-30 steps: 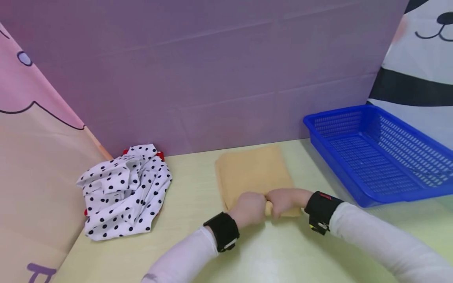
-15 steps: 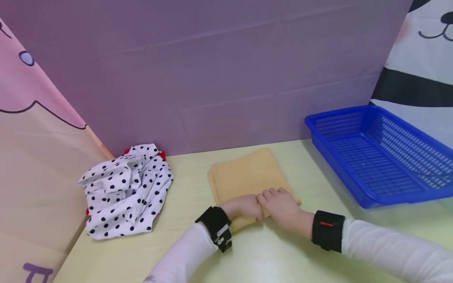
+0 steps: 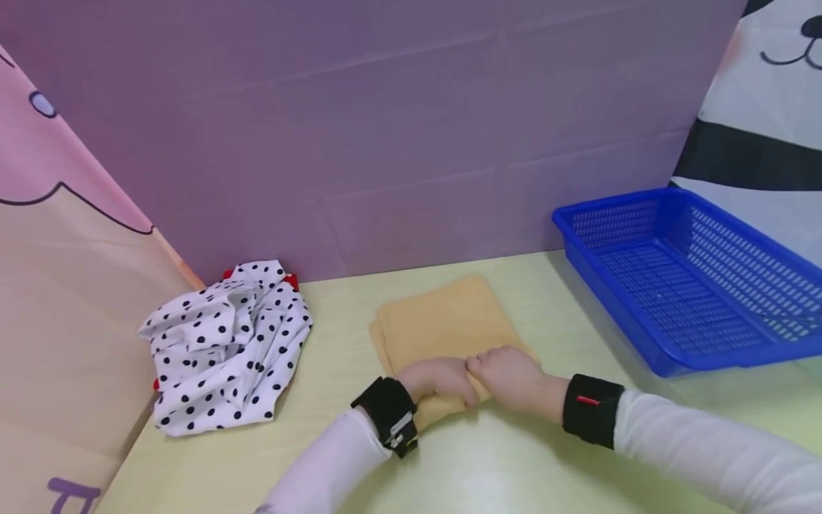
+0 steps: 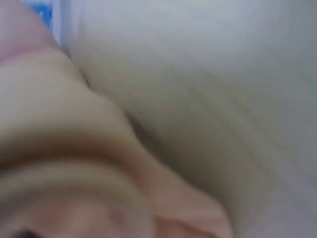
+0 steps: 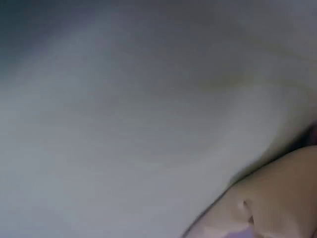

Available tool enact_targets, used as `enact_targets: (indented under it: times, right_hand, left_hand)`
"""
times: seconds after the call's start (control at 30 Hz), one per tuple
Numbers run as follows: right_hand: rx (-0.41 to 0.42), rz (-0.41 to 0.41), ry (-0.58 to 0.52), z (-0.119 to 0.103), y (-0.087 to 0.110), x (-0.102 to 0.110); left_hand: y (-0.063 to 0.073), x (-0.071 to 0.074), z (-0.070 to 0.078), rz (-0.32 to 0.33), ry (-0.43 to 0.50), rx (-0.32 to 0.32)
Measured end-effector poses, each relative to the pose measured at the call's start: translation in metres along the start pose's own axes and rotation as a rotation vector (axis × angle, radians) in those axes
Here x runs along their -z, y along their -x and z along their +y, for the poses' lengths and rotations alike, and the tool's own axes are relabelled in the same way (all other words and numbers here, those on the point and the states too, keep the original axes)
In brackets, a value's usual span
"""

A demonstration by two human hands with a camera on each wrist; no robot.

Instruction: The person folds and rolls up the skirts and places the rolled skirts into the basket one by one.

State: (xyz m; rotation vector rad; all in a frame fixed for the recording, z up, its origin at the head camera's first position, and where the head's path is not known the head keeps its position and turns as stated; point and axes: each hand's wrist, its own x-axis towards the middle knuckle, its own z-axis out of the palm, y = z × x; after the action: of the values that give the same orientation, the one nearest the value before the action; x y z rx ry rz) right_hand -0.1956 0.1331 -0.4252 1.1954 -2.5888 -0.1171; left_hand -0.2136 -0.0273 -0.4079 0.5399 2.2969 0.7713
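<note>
A folded yellow-orange cloth lies flat on the pale table in the head view, its layers showing along the left edge. My left hand grips its near edge, fingers curled over the fabric. Right beside it, touching it, my right hand holds the same edge with bent fingers. Both thumbs are hidden. Blurred tan folds fill the left of the left wrist view, where I cannot tell cloth from skin. At the lower right of the right wrist view, a tan shape shows against the pale table.
A crumpled white cloth with black dots lies at the left, with bits of red under it. At the right stands a blue plastic basket. A purple curtain hangs along the table's far edge.
Both hands have shifted slightly left with the cloth, which has turned a little and come nearer. The right hand has changed its hold, now lying back-up over the near edge.
</note>
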Motion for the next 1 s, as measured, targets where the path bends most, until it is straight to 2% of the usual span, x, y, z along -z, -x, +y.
enact_targets:
  times: [0.1, 0.27, 0.33, 0.43, 0.53, 0.6, 0.67, 0.73, 0.8, 0.93, 1.0]
  right_hand:
    - [-0.078, -0.055, -0.210, 0.003, -0.004, 0.000]
    - [-0.139, -0.152, -0.434, 0.010, -0.010, 0.002]
    - [-0.139, -0.180, -0.519, 0.014, -0.011, 0.003]
    - [-0.134, -0.226, -0.657, 0.018, -0.013, 0.003]
    - [-0.120, -0.276, -0.727, 0.022, -0.013, 0.002]
    - [-0.106, -0.296, -0.745, 0.024, -0.013, 0.003]
    - [-0.111, -0.314, -0.772, 0.025, -0.013, 0.005]
    - [-0.123, -0.324, -0.801, 0.025, -0.012, 0.008]
    - [-0.140, -0.339, -0.836, 0.025, -0.011, 0.010]
    - [-0.148, -0.383, -0.872, 0.024, -0.009, 0.014]
    - [-0.147, -0.402, -0.882, 0.023, -0.007, 0.016]
  left_hand:
    - [0.010, -0.008, 0.006, 0.167, -0.197, -0.019]
    - [0.021, -0.018, 0.014, 0.417, -0.581, -0.101]
    - [0.022, -0.023, 0.015, 0.506, -0.712, -0.117]
    - [0.021, -0.033, 0.014, 0.663, -1.018, -0.135]
    - [0.020, -0.043, 0.013, 0.817, -1.299, -0.143]
    - [0.019, -0.048, 0.012, 0.881, -1.404, -0.148]
    - [0.019, -0.049, 0.012, 0.898, -1.430, -0.159]
    - [0.018, -0.049, 0.011, 0.880, -1.427, -0.167]
    - [0.017, -0.046, 0.010, 0.820, -1.386, -0.178]
    - [0.017, -0.041, 0.008, 0.681, -1.238, -0.206]
    - [0.019, -0.038, 0.009, 0.643, -1.161, -0.216]
